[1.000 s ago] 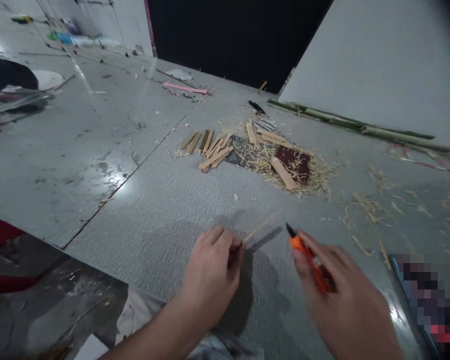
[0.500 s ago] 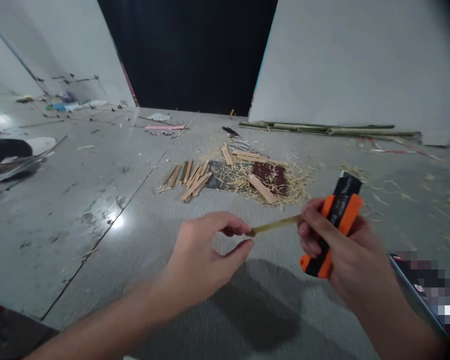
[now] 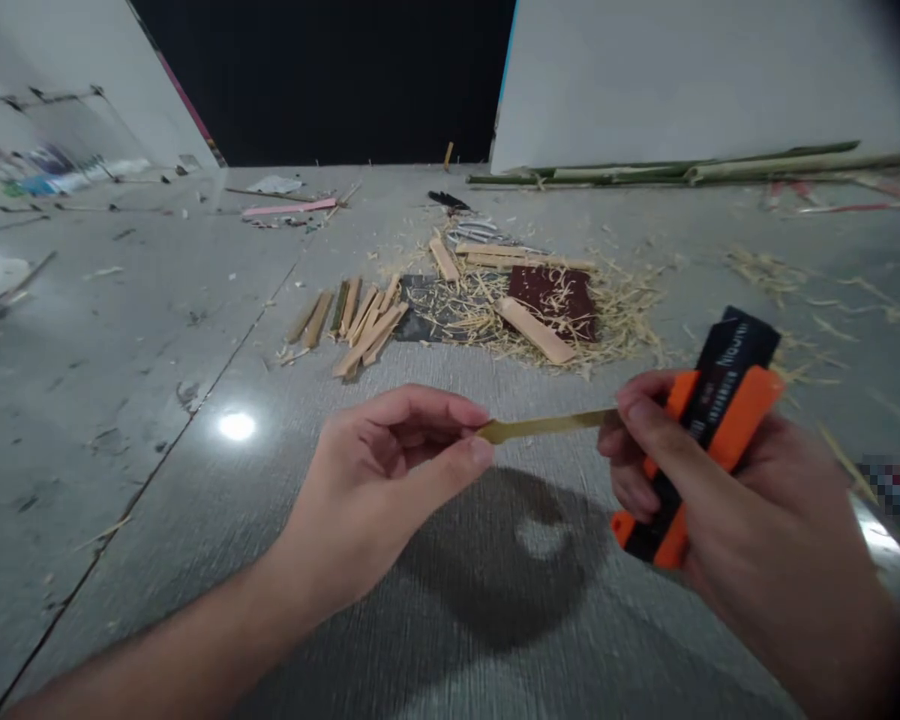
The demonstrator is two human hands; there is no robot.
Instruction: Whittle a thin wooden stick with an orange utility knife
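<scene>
A thin yellow-green bamboo strip (image 3: 551,424) stretches between my hands above the floor. My left hand (image 3: 390,465) pinches its wider left end between thumb and fingertips. At the other end, the thumb and index finger of my right hand (image 3: 709,500) grip the strip. That same hand also clasps an orange block with a black printed sheet along it (image 3: 709,415), tilted up to the right; it looks like a sanding block. My right palm and fingers hide part of the block.
Several short bamboo pieces (image 3: 371,340) lie on the floor ahead, beside curly shavings (image 3: 630,310) and a dark red sheet (image 3: 532,288). A paler, wider piece (image 3: 536,330) rests across that sheet. Long green bamboo poles (image 3: 622,172) lie along the white wall.
My left thumb and fingers have closed on the strip's end, where they were more apart before. The block has moved slightly right in view, and the camera view has shifted.
</scene>
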